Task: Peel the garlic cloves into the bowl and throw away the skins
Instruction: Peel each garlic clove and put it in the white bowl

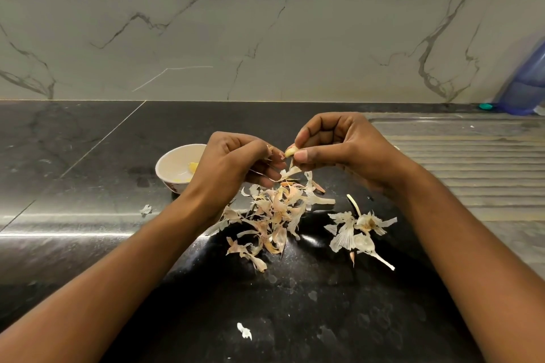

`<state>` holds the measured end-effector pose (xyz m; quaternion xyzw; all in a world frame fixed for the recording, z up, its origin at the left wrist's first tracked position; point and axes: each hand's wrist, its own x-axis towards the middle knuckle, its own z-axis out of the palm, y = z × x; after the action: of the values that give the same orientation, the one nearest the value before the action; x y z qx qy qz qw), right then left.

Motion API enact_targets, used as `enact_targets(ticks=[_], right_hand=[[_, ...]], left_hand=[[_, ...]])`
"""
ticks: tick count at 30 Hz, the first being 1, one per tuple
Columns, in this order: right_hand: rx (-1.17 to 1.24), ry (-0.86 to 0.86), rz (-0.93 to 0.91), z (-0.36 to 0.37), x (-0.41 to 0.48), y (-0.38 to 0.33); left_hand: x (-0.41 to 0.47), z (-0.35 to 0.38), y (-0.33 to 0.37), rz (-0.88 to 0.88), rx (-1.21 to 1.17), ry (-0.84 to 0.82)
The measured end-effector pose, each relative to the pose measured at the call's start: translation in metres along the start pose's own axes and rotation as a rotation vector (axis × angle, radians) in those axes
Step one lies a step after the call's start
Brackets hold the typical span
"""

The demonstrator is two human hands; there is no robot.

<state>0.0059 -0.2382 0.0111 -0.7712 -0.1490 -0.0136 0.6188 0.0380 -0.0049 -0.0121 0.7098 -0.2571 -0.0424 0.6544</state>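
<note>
My right hand (333, 144) pinches a pale garlic clove (290, 152) between thumb and fingers, above the black counter. A strip of skin hangs down from the clove. My left hand (236, 165) is just left of it, fingers curled, pinching a thin piece of skin (269, 150) at the clove's side. A small white bowl (174, 163) stands behind my left hand, partly hidden by it, with peeled yellowish cloves (193, 168) inside. A heap of papery garlic skins (274, 215) lies on the counter below both hands.
A second cluster of skins with a root stub (361, 230) lies to the right of the heap. Stray flakes lie at front (244, 331) and left (145, 209). A ribbed steel drainboard (472, 162) is at right, a blue plastic container (528, 82) by the marble wall.
</note>
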Motion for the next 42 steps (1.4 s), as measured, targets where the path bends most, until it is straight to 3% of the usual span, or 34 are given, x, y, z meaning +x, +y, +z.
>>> enact_targets(ticks=[22, 34, 42], right_hand=[[0.007, 0.020, 0.000, 0.0024, -0.0009, -0.0022], [0.045, -0.022, -0.016, -0.0002, -0.0027, -0.0059], [0.094, 0.009, -0.015, 0.0025, -0.0003, -0.0028]], left_hand=[[-0.0010, -0.0010, -0.0032, 0.224, 0.207, 0.012], [0.0011, -0.0054, -0.0029, 0.152, -0.001, -0.106], [0.0030, 0.0006, -0.0062, 0.111, 0.041, -0.123]])
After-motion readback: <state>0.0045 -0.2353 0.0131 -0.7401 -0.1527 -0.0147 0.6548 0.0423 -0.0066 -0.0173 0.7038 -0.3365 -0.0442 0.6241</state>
